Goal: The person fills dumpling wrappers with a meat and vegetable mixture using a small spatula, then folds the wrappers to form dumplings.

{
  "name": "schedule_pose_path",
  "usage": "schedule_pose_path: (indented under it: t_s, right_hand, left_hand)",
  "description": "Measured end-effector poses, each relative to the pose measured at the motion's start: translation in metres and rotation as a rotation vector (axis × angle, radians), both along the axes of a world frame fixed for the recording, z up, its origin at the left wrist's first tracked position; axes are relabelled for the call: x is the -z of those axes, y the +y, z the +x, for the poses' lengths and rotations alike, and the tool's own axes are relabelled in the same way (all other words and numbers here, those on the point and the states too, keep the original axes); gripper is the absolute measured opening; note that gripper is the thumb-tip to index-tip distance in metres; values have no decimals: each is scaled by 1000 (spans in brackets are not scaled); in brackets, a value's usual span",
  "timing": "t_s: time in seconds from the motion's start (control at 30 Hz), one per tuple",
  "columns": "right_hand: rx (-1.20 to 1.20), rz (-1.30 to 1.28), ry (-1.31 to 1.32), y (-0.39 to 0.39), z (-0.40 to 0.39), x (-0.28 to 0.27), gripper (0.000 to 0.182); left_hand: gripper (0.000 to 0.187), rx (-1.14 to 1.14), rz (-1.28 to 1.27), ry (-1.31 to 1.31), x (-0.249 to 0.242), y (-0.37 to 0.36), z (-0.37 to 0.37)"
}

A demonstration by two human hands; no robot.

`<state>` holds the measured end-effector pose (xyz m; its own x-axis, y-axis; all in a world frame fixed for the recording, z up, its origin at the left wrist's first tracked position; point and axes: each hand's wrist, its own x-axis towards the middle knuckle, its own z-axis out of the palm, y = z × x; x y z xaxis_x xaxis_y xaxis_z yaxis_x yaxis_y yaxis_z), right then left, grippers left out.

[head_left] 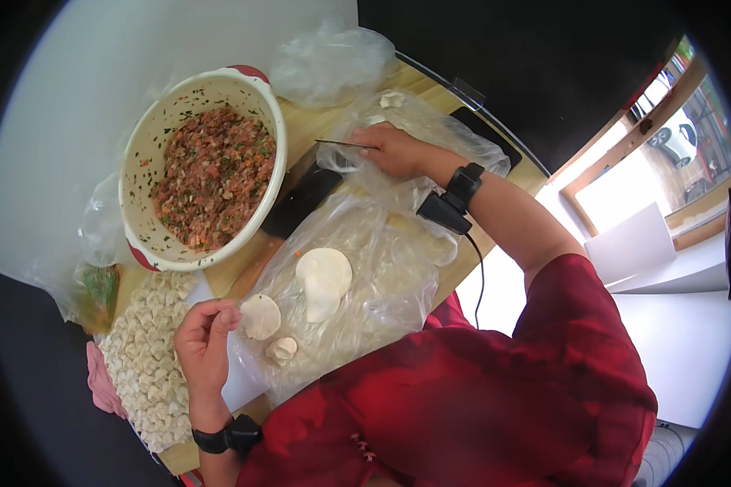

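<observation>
My left hand (207, 341) is closed in a pinch, its fingertips at the left edge of a small round dumpling wrapper (261, 317). Right beside that wrapper, a small folded dumpling (282, 351) sits on a clear plastic bag (382, 284). More wrappers (325, 276) lie overlapped on the same bag, just above. Farther up, my right hand (394, 150) grips a thin dark stick (337, 144) that points left. This hand rests over another plastic bag (455, 134) with a pale piece of dough (391, 99) by its far side.
A large white bowl (130, 195) of minced meat filling (215, 178) stands upper left. Below it, many dumplings (146, 357) cover a board. A crumpled plastic bag (333, 61) lies at the back, a pink cloth (104, 381) at the left edge. A black cable (481, 280) hangs from my right wrist.
</observation>
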<state>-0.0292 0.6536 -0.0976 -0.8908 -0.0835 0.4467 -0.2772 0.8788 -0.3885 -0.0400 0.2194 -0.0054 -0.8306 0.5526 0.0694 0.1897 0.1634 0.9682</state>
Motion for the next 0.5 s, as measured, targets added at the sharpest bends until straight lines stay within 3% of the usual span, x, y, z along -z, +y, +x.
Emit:
schedule_pose_path:
  t_s: [0.07,0.1,0.17,0.23,0.37,0.5]
  right_hand:
    - [214,-89,-103,-6,9,-5,34]
    - [196,-88,-109,-6,11,-11,34]
    - [262,-200,117,-6,10,-19,31]
    - [238,-549,-251,-9,7,-31,28]
    - [155,-504,-430,-16,-4,-23,26]
    - [282,-269,-132,-18,-1,-37,25]
  left_hand:
    - [12,0,-7,5,2,-5,0]
    - [12,3,-16,7,5,-7,1]
    - [12,-8,-32,2,10,-11,-1]
    - [13,3,-76,-6,10,-14,-1]
    - [13,16,-163,-27,7,-5,2]
    - [14,101,-190,81,14,3,-1]
